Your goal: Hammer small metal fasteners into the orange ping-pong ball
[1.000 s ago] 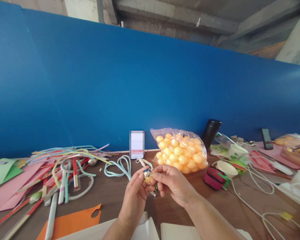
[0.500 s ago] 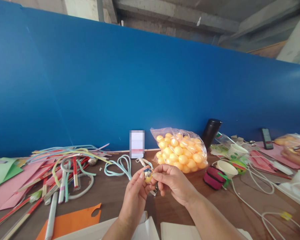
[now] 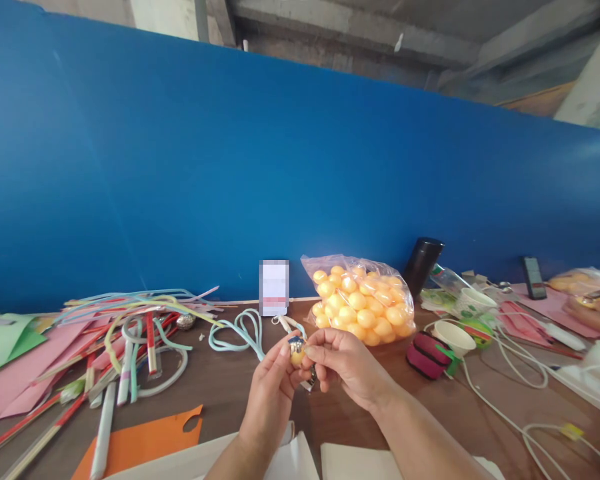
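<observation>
A black cylinder [image 3: 423,267] stands before blue partition [image 3: 230,167].

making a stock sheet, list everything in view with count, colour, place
round object: 1, silver and yellow, between hands
bagged balls: many, orange, behind hands
card or screen: 1, whitish, against partition
cord: 1, pale blue, centre
textured ball: 1, silver, left
strips and tubes: many, mixed colours, left
paper sheets: several, pink and green, left
notched sheet: 1, orange, front left
papers: several, whitish, front
cylindrical bottle: 1, black, right rear
pouch: 1, maroon, right
cups: at least 3, whitish, right
phone: 1, dark, right
cables: several, white, right
smaller clutter: count unclear, mixed, right
partition: 1, blue, rear
table: 1, brown, below
other person's hand: 1, far right
left hand: 1, centre
right hand: 1, centre
</observation>
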`<act>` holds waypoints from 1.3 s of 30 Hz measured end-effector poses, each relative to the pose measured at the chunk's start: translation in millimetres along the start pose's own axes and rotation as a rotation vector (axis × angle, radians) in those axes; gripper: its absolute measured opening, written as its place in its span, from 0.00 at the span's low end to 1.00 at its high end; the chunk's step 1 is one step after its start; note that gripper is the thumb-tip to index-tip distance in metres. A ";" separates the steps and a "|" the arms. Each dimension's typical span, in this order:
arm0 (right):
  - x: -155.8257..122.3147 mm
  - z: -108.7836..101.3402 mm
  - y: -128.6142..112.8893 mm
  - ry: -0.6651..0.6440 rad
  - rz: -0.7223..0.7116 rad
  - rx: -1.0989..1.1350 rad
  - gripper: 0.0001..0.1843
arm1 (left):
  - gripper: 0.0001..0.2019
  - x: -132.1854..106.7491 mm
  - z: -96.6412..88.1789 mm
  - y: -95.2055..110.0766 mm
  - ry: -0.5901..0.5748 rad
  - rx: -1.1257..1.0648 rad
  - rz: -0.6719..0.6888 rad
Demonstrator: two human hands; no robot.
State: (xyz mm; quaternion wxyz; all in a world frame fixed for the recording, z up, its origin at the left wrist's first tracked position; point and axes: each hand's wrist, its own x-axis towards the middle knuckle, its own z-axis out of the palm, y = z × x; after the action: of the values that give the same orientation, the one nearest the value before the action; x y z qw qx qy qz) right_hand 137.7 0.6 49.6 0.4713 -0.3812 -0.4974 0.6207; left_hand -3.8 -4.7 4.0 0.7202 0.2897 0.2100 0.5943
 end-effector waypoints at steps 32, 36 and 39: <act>-0.4 -1.5 -1.6 -0.030 0.001 0.008 0.08 | 0.17 -0.2 1.4 0.9 -0.010 0.012 -0.005; -0.4 -1.1 -2.3 -0.030 -0.004 0.007 0.07 | 0.17 -0.8 0.8 0.6 -0.010 0.004 -0.005; -0.8 -1.1 -2.4 -0.029 -0.004 0.007 0.07 | 0.17 -0.7 1.2 0.7 -0.011 0.003 -0.007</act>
State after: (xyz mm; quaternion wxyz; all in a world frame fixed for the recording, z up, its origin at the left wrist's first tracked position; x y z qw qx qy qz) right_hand 139.4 0.2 51.7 0.4667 -0.3696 -0.5025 0.6270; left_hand -3.6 -5.5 5.3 0.7230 0.2934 0.2080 0.5899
